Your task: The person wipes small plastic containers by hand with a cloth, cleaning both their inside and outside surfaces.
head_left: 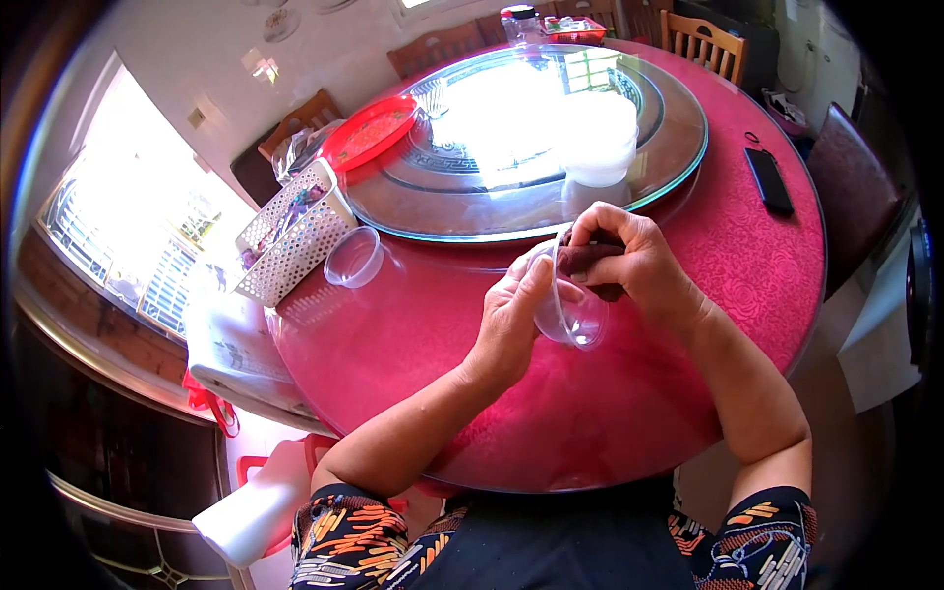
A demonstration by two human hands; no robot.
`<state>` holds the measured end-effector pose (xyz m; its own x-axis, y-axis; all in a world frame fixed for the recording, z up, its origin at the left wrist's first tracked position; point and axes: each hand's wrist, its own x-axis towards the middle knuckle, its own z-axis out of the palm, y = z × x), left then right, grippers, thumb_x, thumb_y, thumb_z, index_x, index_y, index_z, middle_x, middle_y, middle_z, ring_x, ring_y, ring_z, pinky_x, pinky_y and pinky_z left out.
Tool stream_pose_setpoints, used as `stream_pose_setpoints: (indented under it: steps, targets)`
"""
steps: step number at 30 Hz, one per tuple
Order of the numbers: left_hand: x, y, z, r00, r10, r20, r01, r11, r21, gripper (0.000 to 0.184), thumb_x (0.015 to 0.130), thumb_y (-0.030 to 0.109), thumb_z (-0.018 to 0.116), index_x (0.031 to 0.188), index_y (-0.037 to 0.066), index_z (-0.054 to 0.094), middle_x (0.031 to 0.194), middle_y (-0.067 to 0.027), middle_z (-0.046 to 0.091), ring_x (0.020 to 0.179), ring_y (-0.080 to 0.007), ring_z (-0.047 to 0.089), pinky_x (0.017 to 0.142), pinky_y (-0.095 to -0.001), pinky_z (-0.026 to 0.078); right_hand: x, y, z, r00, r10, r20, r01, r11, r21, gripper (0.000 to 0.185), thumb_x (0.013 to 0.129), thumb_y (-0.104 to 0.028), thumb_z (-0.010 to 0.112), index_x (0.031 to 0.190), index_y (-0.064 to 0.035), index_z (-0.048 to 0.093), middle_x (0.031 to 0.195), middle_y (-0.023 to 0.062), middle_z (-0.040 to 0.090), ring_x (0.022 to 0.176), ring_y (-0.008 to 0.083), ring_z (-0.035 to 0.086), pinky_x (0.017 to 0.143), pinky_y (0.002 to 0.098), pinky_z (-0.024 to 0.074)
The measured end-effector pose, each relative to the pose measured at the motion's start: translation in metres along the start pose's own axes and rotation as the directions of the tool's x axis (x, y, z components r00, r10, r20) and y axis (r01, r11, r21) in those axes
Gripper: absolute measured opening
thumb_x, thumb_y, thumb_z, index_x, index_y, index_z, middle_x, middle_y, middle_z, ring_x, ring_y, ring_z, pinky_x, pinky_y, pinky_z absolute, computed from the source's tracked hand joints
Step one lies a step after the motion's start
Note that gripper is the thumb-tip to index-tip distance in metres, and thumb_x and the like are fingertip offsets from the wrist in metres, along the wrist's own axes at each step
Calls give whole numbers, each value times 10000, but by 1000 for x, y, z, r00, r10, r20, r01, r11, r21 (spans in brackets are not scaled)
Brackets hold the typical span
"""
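Note:
My left hand point(513, 313) grips a clear plastic bowl point(580, 329) by its side, holding it tilted with the mouth toward the right, above the red table. At the bowl's mouth is my right hand point(629, 261), its fingers curled together; whether they pinch the rim or something small is hidden. Left of the hands, a second clear bowl point(354, 258) sits on the table. Beyond them, a whitish stack of what look like plastic bowls point(598, 147) stands on the glass turntable point(472, 211), washed out by glare.
A white perforated basket point(295, 236) with small packets stands at the left table edge. A red tray point(371, 133) rests on the turntable's left side. On the right lies a black phone point(769, 181). Wooden chairs point(703, 44) surround the red table point(423, 334).

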<state>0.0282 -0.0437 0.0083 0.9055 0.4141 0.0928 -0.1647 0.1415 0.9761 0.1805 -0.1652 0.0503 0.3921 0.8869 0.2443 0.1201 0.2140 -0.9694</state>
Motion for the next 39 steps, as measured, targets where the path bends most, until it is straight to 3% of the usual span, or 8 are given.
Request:
stream_pose_setpoints:
  steps: [3,8,11,18,23,28,34,39]
  targets:
    - [-2,7,2,1000,29,-1,-29,999,-36,674,1077,549,315,1441,-11,410,1208,-191,667,1051,-220,679,874,-350,570,1,1,-6,996,-85,3,85,991,-103,234,753,68,740,937,-50,657,938,44,715,832,121,668,763,292,568]
    - [8,19,-11,965,-157,210,220,922,-319,746,1052,630,269,1446,21,441,1287,-161,627,1143,-247,655,1007,-451,527,3,2,-4,783,-598,170,579,603,-549,207,718,-90,832,866,-115,689,891,66,693,825,256,697,758,370,566]
    - [12,7,-22,915,-310,259,377,883,-278,646,1066,593,297,1382,69,503,1180,-159,656,940,-230,701,802,-367,595,2,5,1,680,-678,278,630,346,-696,218,702,-133,835,865,-148,691,871,61,681,813,276,691,739,412,550]
    - [3,0,-13,967,-214,141,242,942,-232,555,1087,504,359,1345,33,501,1049,-143,696,838,-171,677,693,-293,568,7,16,3,802,-587,116,545,636,-547,251,724,-89,824,930,-135,688,876,103,700,833,300,705,713,367,571]
    - [1,4,0,999,8,-54,-8,1000,0,572,1082,485,400,1382,3,466,1046,-152,700,833,-176,684,706,-309,577,3,0,-3,997,78,-9,-78,997,-19,233,792,127,715,951,-17,624,875,-3,636,846,98,633,740,271,549]
    - [6,20,-13,971,-87,224,156,938,-310,738,1041,629,335,1407,-3,443,1149,-171,675,972,-225,714,722,-400,633,5,13,-4,875,-480,58,453,773,-445,250,730,23,790,921,-76,663,897,32,671,828,178,670,729,323,563]
    - [11,10,-16,923,-308,231,369,880,-300,595,1072,556,322,1379,83,511,1129,-142,668,932,-236,710,719,-338,606,3,13,4,725,-653,221,589,419,-691,289,684,-148,872,907,-151,690,913,53,683,809,258,708,716,380,579]
    - [4,3,-9,975,-191,111,213,948,-238,557,1073,486,410,1380,28,489,1144,-153,654,926,-227,705,761,-322,581,4,16,6,849,-517,111,489,688,-536,280,721,-76,831,950,-130,678,919,96,700,824,270,714,724,365,583]
